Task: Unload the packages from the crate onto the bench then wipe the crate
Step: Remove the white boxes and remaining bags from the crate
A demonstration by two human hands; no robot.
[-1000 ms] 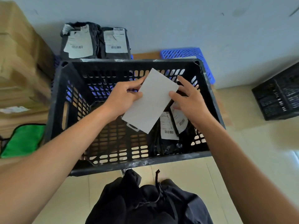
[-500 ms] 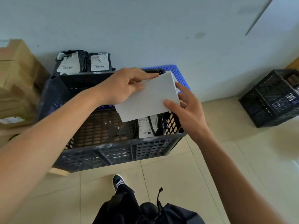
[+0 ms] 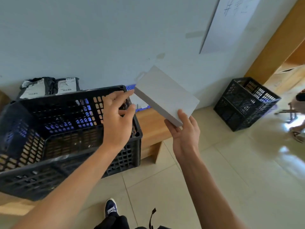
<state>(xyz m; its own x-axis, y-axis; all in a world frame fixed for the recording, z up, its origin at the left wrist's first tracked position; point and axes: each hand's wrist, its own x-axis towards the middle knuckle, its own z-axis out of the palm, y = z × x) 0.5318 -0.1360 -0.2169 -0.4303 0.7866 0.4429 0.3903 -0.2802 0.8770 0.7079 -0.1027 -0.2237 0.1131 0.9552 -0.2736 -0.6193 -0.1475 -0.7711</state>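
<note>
The right hand [image 3: 184, 131] holds a white box [image 3: 166, 96] up beside the crate [image 3: 54, 129]. The left hand [image 3: 118, 119] is loose over the crate, holding nothing.

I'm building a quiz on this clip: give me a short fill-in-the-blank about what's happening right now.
The white box is held by the ____ hand.
The left hand hovers over the ____ crate.
Two labelled packages stand against the ____.
The crate sits on a ____ bench.

Missing words: right; black; wall; wooden
</note>
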